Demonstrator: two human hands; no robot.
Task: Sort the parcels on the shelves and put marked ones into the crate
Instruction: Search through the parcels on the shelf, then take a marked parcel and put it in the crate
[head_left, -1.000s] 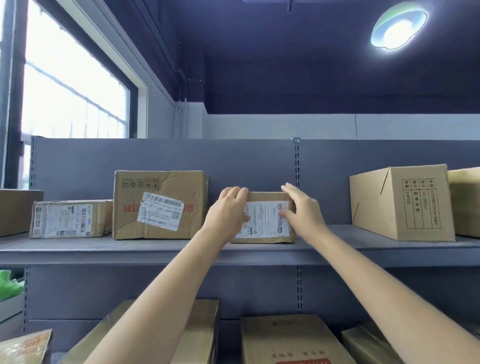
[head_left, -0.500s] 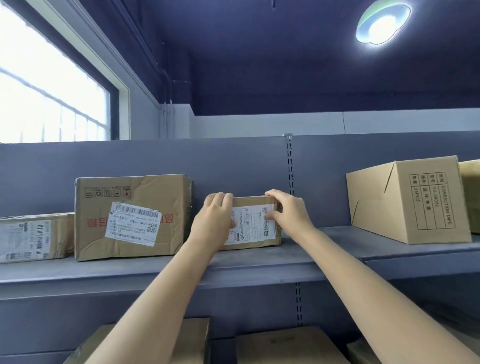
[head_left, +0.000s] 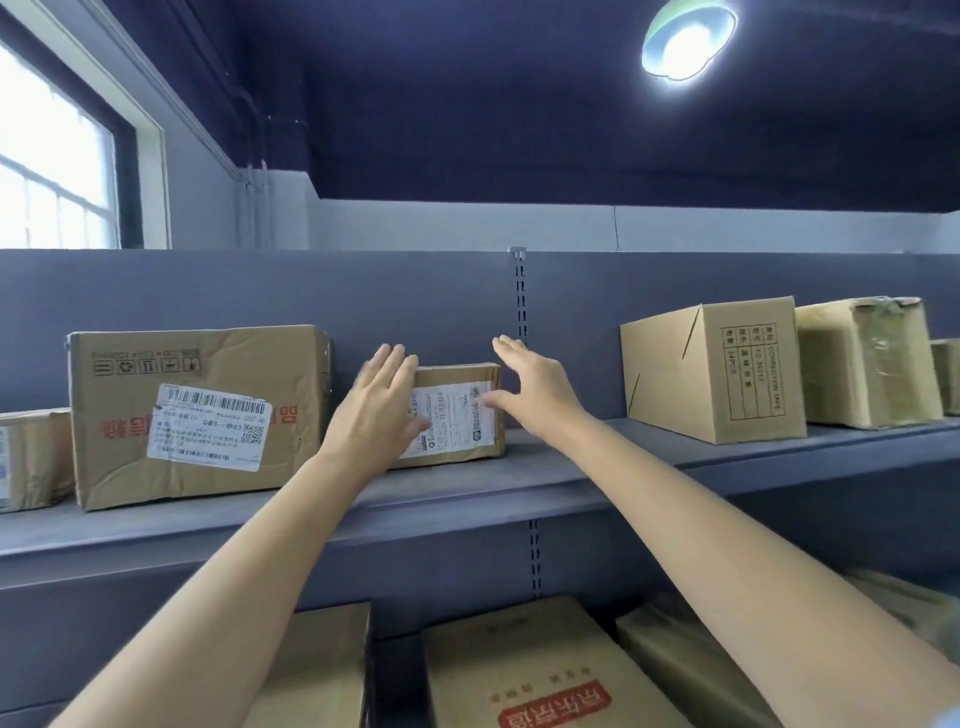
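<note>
Opening from the curled hold of half a second earlier, both hands had straightened their fingers at the small parcel; the left hand lay flat before the parcel's left end, fingers together and pointing up, covering part of its white label, though whether the palm pressed the cardboard could not be told; the right hand had drawn off the right end, fingers spread and raised, only the thumb reaching across to the label's edge. The parcel itself sat where it had been, on the grey upper shelf, upright, beside the large creased box with a barcode label, a narrow gap between them; a smaller box stood at the far left edge; to the right, well apart, stood a clean printed carton and a taped carton just beyond it. Below the shelf more cartons lay, one with red printing; behind rose the grey back panel with its slotted upright; a bright window showed at left, a round ceiling lamp on the dark ceiling above.
</note>
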